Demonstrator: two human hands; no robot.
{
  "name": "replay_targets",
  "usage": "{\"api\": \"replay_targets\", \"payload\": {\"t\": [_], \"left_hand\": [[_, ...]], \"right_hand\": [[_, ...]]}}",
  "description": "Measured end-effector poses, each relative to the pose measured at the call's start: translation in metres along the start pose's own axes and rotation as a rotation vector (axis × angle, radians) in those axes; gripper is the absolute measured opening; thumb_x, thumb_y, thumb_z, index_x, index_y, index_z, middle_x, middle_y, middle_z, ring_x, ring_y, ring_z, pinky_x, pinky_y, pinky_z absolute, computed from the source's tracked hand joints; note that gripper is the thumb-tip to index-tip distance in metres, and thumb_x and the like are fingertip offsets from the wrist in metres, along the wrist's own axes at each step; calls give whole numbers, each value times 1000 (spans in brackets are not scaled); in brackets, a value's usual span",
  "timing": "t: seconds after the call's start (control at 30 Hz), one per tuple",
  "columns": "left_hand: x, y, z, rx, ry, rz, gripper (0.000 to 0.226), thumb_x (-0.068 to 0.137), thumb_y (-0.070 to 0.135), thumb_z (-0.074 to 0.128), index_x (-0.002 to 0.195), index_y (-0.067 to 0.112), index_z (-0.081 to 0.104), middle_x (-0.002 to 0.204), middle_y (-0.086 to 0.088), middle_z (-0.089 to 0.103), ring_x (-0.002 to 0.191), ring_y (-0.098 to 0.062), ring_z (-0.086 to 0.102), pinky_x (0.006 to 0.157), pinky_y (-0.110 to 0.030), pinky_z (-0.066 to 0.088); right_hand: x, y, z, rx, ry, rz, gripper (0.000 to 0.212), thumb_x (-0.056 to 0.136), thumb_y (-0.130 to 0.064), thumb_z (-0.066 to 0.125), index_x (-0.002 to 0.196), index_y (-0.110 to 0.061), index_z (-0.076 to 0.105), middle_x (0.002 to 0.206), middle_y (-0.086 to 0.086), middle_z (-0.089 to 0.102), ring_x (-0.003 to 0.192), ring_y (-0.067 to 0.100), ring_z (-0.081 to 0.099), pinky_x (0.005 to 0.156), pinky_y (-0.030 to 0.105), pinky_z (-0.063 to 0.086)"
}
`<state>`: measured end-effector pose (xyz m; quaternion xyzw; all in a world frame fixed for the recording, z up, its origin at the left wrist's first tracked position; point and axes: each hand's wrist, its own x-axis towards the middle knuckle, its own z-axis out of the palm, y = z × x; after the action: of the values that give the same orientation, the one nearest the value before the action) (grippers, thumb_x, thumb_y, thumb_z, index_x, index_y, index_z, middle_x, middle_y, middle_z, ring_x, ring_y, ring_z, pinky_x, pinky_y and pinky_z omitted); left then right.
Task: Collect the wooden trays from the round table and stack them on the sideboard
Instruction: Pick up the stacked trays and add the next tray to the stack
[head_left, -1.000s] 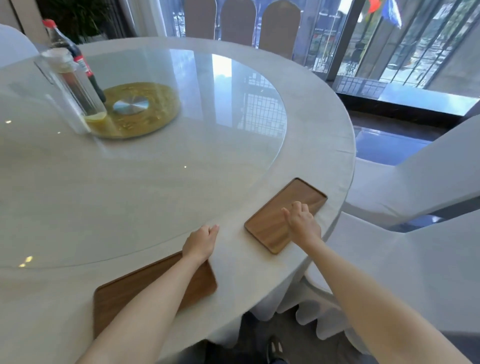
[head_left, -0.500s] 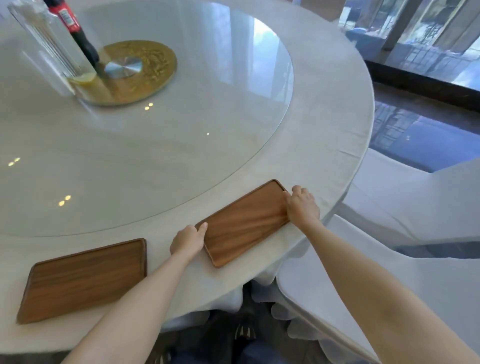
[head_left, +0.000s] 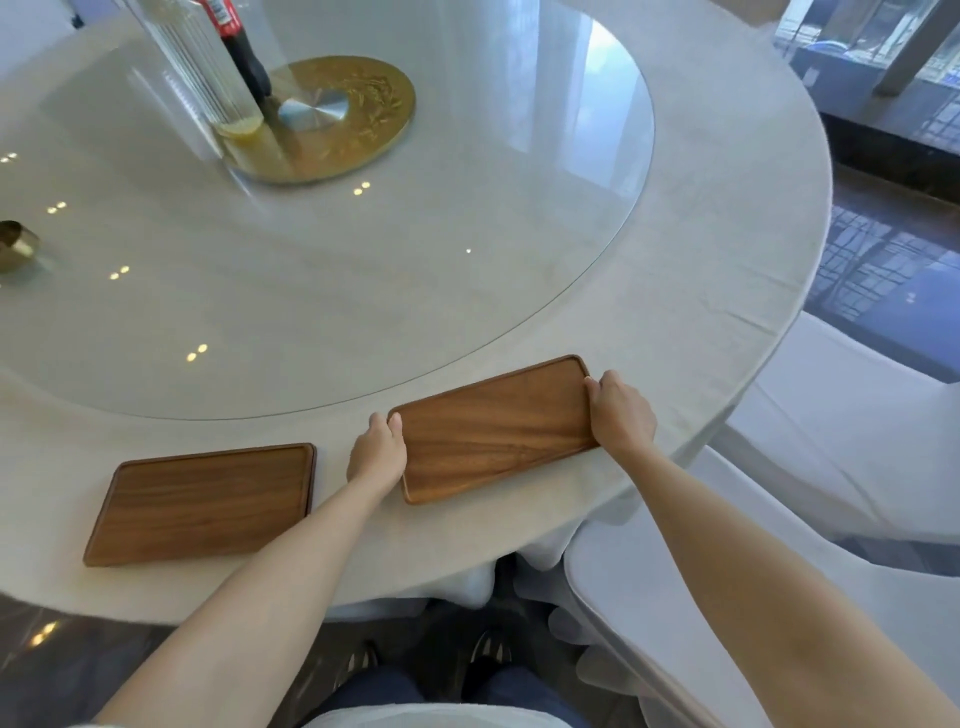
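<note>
Shoes and dark trousers show at the bottom of the frame as you stand at the near edge of the round table, a white-covered chair close at your right. Your left hand clasps the left short end of a wooden tray, thumb on its top rim and the other fingers curled against the edge; your right hand grips the opposite short end the same way. Whether the tray has left the white tablecloth cannot be told; it sits slanted, its right end farther from you. A second wooden tray lies flat on the cloth just to the left, apart from your left hand. Beyond both spreads the glass turntable, with a gold centre disc, a ribbed clear pitcher and a dark cola bottle standing by it. A small brass object sits at the far left edge.
</note>
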<state>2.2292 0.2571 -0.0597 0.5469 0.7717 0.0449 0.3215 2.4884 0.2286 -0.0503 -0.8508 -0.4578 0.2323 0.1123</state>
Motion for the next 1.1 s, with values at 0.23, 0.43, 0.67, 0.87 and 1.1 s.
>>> {"api": "replay_targets", "payload": {"t": [0.23, 0.43, 0.67, 0.87, 1.1], "left_hand": [[18, -29, -49, -54, 174, 21, 38, 101, 32, 20, 95, 2, 42, 110, -29, 59, 105, -42, 55, 84, -42, 43], [32, -87, -101, -2, 268, 31, 35, 101, 29, 21, 91, 2, 41, 104, -28, 61, 96, -41, 57, 72, -40, 40], [48, -173, -151, -45, 305, 29, 41, 101, 27, 27, 103, -6, 52, 105, -31, 62, 101, -43, 58, 79, -42, 45], [60, -233, -183, -63, 280, 30, 39, 100, 28, 33, 101, -7, 51, 99, -33, 63, 96, -45, 59, 78, -44, 47], [68, -264, -189, 72, 213, 75, 39, 101, 27, 28, 107, -5, 49, 101, -32, 63, 96, -44, 60, 78, -45, 48]], "right_hand": [[-21, -56, 10, 36, 6, -86, 31, 100, -31, 26, 85, -7, 39, 102, 23, 65, 95, 39, 59, 68, 36, 35], [-53, -116, 42, 30, -35, -178, 34, 100, -31, 25, 90, -5, 45, 104, 23, 65, 97, 39, 59, 69, 36, 36], [-96, -184, 100, 14, -90, -209, 37, 100, -30, 25, 97, -2, 49, 106, 23, 65, 98, 39, 59, 77, 41, 44], [-133, -225, 141, -25, -126, -190, 38, 100, -30, 26, 100, 0, 49, 107, 24, 64, 101, 39, 59, 75, 39, 42], [-159, -238, 167, -56, -128, -150, 35, 101, -27, 27, 101, 1, 49, 106, 25, 64, 99, 40, 59, 76, 39, 44]]}}
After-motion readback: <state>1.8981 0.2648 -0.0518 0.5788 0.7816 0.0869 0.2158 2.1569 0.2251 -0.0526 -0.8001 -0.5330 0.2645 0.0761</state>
